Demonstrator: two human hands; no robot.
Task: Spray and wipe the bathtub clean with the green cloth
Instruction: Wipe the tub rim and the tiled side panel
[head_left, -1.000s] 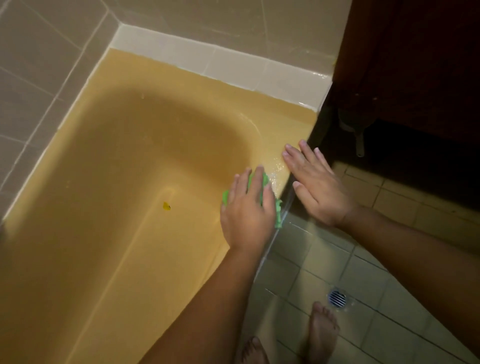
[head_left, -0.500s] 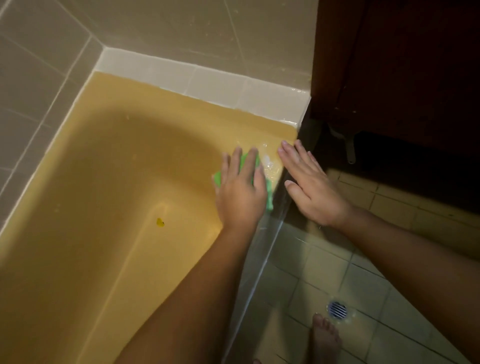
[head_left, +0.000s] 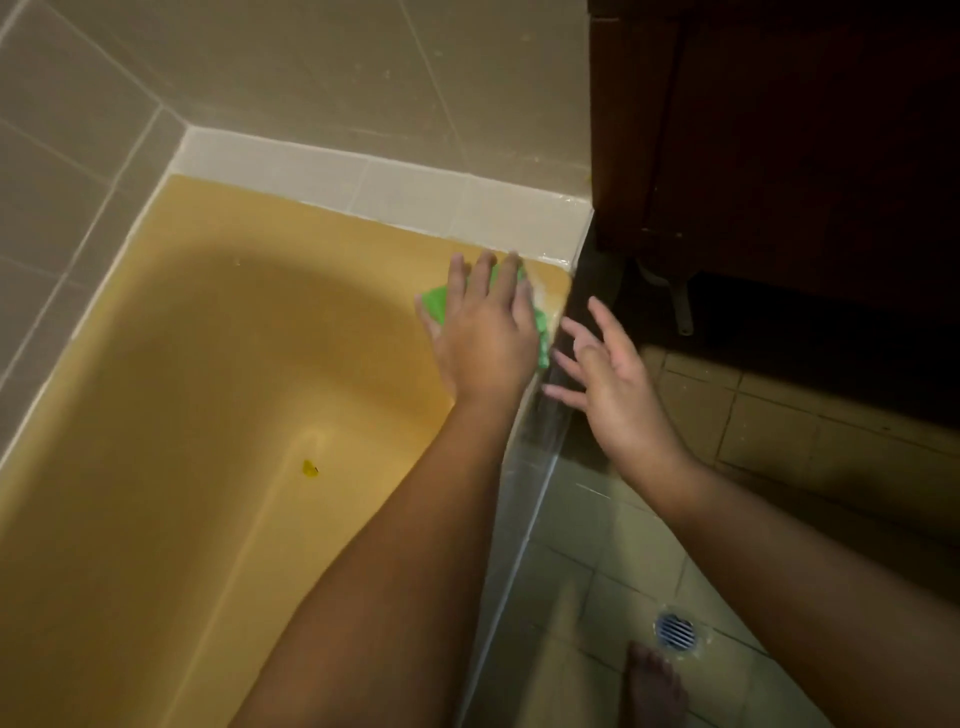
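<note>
A yellow bathtub (head_left: 218, 322) fills the left of the head view. My left hand (head_left: 485, 332) presses the green cloth (head_left: 435, 303) flat on the tub's near right corner rim, close to the white tile ledge (head_left: 415, 197). Most of the cloth is hidden under the palm; green shows at both sides of the hand. My right hand (head_left: 608, 374) hovers just outside the tub edge, fingers spread, holding nothing. No spray bottle is visible.
A small dark yellow speck (head_left: 310, 468) lies on the tub floor. A dark wooden cabinet (head_left: 779, 130) stands at the upper right. The tiled floor has a round drain (head_left: 674, 630), and my bare foot (head_left: 655, 686) stands beside it.
My left hand has slid the cloth along the rim toward the far corner by the white ledge. My right hand lifted off the tub edge and spread its fingers.
</note>
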